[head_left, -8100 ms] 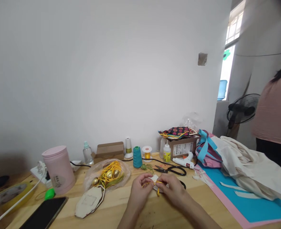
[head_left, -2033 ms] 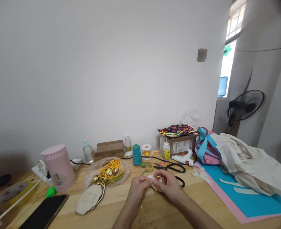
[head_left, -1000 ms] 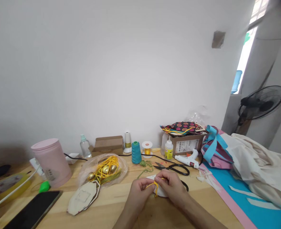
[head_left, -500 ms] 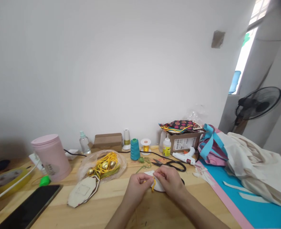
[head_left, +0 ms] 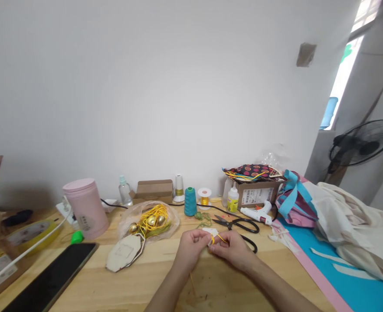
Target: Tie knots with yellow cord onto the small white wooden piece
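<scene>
My left hand (head_left: 193, 248) and my right hand (head_left: 233, 250) meet over the front middle of the table, thumbs and fingertips pinched together. Between them runs a yellow cord (head_left: 213, 238), looped near the left fingertips and stretching to the right ones. A small white piece (head_left: 210, 231) shows just behind the fingertips; most of it is hidden by the hands. A loose cord end hangs below my left hand. Black-handled scissors (head_left: 240, 223) lie partly open just beyond my right hand. A tangle of green thread (head_left: 203, 216) lies behind the hands.
Left of the hands are stacked off-white octagonal pieces (head_left: 123, 253), a plastic bag (head_left: 129, 216) with gold bells and yellow cord, a phone (head_left: 53, 275) and a pink canister (head_left: 86, 208). Behind stand a teal thread cone (head_left: 190, 202), a glue bottle (head_left: 233, 199) and a white glue gun (head_left: 258, 213).
The view has swung slightly left. The white piece, broadly visible below the fingers before, is now mostly hidden, and the yellow cord now spans between both hands.
</scene>
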Demonstrator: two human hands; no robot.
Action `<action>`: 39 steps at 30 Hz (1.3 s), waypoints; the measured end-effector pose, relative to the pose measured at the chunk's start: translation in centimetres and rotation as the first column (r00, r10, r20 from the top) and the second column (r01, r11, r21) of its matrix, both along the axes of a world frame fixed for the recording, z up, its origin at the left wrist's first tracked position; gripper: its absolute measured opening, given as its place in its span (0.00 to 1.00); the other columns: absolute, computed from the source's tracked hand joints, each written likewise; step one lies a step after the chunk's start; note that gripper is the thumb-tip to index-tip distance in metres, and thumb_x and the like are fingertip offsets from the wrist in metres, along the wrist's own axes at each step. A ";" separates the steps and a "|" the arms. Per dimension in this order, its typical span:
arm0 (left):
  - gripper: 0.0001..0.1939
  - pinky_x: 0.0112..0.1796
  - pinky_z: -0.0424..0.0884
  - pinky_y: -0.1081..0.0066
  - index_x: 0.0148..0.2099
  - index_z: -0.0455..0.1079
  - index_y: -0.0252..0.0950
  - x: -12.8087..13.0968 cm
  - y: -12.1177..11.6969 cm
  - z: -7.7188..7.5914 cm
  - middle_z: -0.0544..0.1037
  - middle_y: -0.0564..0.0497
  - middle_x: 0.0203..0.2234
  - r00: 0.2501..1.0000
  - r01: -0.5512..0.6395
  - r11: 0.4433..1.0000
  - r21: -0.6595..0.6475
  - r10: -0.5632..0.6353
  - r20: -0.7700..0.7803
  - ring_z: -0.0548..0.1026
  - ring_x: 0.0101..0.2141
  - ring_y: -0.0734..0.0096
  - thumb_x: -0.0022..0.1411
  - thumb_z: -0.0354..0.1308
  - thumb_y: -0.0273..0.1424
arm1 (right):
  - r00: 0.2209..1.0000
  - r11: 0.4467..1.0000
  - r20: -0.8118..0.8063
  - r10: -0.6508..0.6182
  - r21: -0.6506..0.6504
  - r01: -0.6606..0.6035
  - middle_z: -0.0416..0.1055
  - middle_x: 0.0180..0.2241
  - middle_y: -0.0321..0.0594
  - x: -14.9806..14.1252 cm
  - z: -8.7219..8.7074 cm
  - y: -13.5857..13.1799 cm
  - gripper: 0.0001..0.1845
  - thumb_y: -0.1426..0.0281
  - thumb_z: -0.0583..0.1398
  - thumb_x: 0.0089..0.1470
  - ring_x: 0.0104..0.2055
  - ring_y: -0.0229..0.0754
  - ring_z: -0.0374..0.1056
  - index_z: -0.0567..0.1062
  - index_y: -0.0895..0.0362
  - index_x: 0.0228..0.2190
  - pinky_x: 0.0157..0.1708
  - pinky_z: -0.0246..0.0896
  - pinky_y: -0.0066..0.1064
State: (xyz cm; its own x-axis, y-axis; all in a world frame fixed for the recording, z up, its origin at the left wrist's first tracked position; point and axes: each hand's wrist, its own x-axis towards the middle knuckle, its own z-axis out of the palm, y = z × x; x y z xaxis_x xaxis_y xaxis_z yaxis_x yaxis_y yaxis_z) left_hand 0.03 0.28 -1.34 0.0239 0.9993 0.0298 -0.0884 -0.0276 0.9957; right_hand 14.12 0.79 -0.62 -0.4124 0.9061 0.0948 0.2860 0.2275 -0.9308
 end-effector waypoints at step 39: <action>0.10 0.27 0.65 0.73 0.28 0.73 0.31 0.1 -0.2 0.0 0.77 0.47 0.24 0.986 -0.016 0.989 0.144 0.040 -0.164 0.72 0.26 0.67 0.47 0.56 0.34 | 0.976 0.925 0.143 -0.163 0.367 0.100 0.67 0.23 0.36 1.6 -1.4 1.8 0.06 0.67 0.61 0.39 0.26 0.37 0.62 0.77 0.54 0.23 0.24 0.51 0.25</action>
